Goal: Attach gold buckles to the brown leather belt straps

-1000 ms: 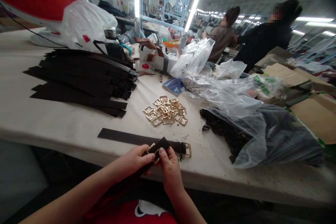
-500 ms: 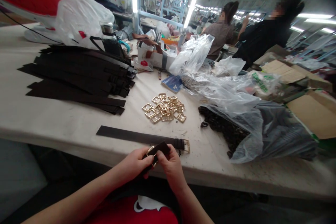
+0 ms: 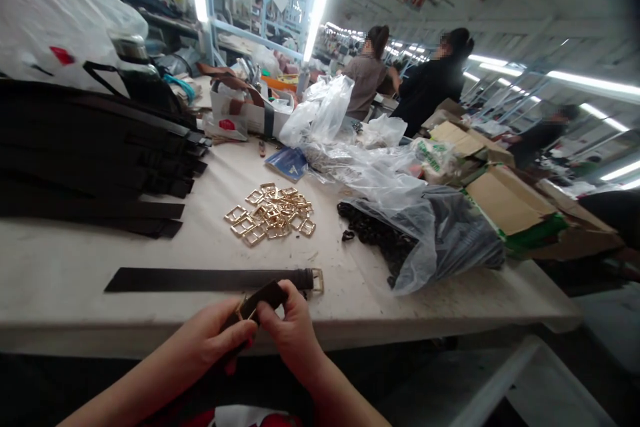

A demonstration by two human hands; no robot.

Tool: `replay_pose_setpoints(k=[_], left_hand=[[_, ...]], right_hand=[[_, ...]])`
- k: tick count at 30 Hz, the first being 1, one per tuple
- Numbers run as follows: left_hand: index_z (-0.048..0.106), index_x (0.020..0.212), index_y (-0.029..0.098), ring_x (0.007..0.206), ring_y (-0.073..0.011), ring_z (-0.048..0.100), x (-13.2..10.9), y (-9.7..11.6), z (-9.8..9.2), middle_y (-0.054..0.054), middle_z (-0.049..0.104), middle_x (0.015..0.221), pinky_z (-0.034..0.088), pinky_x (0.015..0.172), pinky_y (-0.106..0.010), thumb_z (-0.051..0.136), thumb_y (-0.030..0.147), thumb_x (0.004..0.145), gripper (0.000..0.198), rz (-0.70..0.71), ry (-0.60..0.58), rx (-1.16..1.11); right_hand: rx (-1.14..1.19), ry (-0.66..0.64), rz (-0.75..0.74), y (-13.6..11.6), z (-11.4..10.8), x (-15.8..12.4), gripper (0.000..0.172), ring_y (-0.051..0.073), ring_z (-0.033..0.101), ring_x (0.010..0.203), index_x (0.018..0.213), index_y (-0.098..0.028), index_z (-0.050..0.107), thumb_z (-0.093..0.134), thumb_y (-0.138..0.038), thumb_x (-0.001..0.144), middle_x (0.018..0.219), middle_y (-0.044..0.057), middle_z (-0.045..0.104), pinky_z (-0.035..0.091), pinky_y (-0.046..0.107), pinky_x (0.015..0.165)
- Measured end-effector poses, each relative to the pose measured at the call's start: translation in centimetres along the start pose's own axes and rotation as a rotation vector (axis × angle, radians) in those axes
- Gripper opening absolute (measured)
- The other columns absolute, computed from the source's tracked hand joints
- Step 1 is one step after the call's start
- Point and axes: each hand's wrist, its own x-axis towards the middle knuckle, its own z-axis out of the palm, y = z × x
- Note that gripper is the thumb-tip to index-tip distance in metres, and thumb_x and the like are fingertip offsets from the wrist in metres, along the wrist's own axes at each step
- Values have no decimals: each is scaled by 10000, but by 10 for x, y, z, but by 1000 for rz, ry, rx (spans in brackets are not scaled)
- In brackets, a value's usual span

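Observation:
Just off the table's front edge, both hands are closed on one dark belt strap (image 3: 269,294) with a gold buckle (image 3: 246,309) on it. My left hand (image 3: 220,330) grips the strap by the buckle, thumb on top. My right hand (image 3: 291,327) pinches the strap's short end between thumb and fingers. Beyond them a dark belt (image 3: 210,279) lies flat, its gold buckle at the right end. Farther back sits a heap of loose gold buckles (image 3: 273,213). The lower part of the held strap is hidden by the hands and shadow.
Dark straps (image 3: 90,160) are stacked at left, near a bottle (image 3: 133,63) and a white plastic bag (image 3: 55,13). Small black loops (image 3: 375,233) spill from a clear bag (image 3: 450,233) at right. Cardboard boxes (image 3: 515,200) stand behind; two people (image 3: 430,80) are in the background.
The camera view has swung to the right, so the table's things appear farther left. Both hands keep hold of the strap and buckle, with little change in their grip.

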Motion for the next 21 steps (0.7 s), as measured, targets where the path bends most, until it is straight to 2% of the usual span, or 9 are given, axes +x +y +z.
replay_pose_setpoints(k=[3, 6, 8, 10, 11, 12, 14, 17, 21], left_hand=[[452, 669, 180, 408, -88, 424, 11, 3, -3, 60, 469, 530, 357, 390, -190, 523, 542, 677, 369, -47, 3, -19], [450, 779, 180, 436, -114, 473, 25, -4, -5, 50, 526, 559, 388, 408, -206, 564, 495, 653, 357, -44, 88, 10], [434, 986, 178, 478, -138, 521, 31, -7, -6, 33, 586, 633, 419, 445, -223, 561, 461, 677, 437, -13, 84, 34], [433, 1079, 186, 512, -147, 543, 34, -6, -8, 28, 606, 660, 427, 482, -224, 536, 452, 715, 463, 14, 39, 106], [473, 1046, 188, 528, -150, 548, 34, -5, -9, 29, 602, 649, 425, 497, -220, 521, 459, 730, 419, 22, 31, 160], [516, 982, 188, 548, -152, 554, 34, -3, -9, 28, 597, 641, 423, 513, -217, 508, 468, 742, 369, 30, 40, 214], [552, 875, 188, 587, -160, 560, 35, 0, -9, 26, 591, 633, 418, 541, -213, 496, 485, 747, 328, 42, 93, 287], [548, 839, 191, 576, -158, 550, 35, 2, -6, 32, 585, 611, 406, 535, -211, 480, 494, 750, 323, 35, 113, 296], [531, 819, 202, 518, -138, 525, 33, 3, -2, 44, 580, 607, 395, 507, -208, 478, 499, 749, 309, 12, 64, 253]], right_hand=[[243, -100, 125, -5, -3, 0, 150, 110, 448, 633, 755, -178, 493, 525, -319, 795, 672, -26, 485, 383, 244, 622], [223, -148, 89, -2, -12, 1, 249, 116, 479, 649, 768, -171, 530, 428, -382, 850, 700, -7, 516, 393, 239, 617], [37, -170, 35, 5, -32, 10, 301, 126, 514, 679, 780, -173, 571, 380, -388, 869, 723, 5, 552, 406, 239, 637], [-272, -46, 23, 16, -66, 30, 297, 136, 540, 706, 814, -178, 595, 369, -362, 873, 746, 14, 584, 421, 242, 667], [-476, 118, 50, 24, -85, 42, 284, 139, 547, 703, 823, -180, 593, 366, -343, 872, 745, 16, 590, 429, 243, 672], [-580, 236, 83, 32, -106, 56, 273, 156, 547, 745, 881, -162, 588, 355, -304, 871, 804, 44, 591, 428, 267, 706], [-703, 328, 118, 50, -142, 85, 264, 191, 529, 871, 961, -127, 577, 353, -203, 845, 934, 104, 571, 396, 314, 801], [-838, 291, 161, 74, -174, 117, 287, 186, 525, 921, 1005, -125, 584, 367, -121, 817, 1002, 124, 555, 371, 280, 819], [-979, 174, 222, 90, -180, 127, 190, 162, 551, 838, 902, -155, 621, 467, -144, 791, 931, 87, 574, 369, 232, 747]])
